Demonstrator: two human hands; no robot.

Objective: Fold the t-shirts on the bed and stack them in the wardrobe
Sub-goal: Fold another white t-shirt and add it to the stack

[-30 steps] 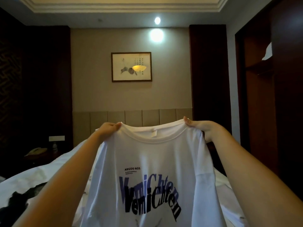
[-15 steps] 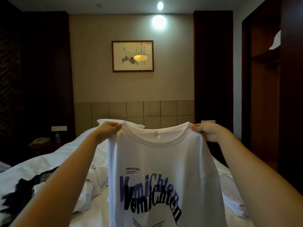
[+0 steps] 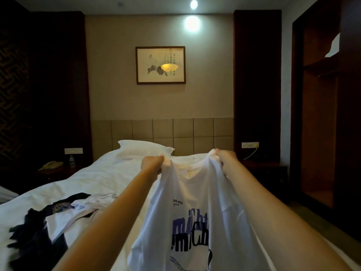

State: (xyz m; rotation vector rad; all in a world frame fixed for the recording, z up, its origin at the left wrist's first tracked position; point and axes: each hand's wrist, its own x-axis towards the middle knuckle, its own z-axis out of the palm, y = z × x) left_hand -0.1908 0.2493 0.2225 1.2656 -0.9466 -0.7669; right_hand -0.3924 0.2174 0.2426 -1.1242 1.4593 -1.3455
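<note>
the white printed t-shirt (image 3: 195, 216), pinched at both shoulders by the left hand (image 3: 152, 165) and right hand (image 3: 224, 159), has been lowered toward the bed (image 3: 93, 178); laying flat for folding is judged imminent.

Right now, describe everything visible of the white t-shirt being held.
The t-shirt is white, thin soft-looking cloth, with a round collar, a small black text line and large blue-and-black lettering on the chest. The left hand and right hand each grip a bunched shoulder, so the collar sags between them. It hangs front toward the camera above the bed, a vertical fold hiding part of the print, its hem out of frame.
</note>
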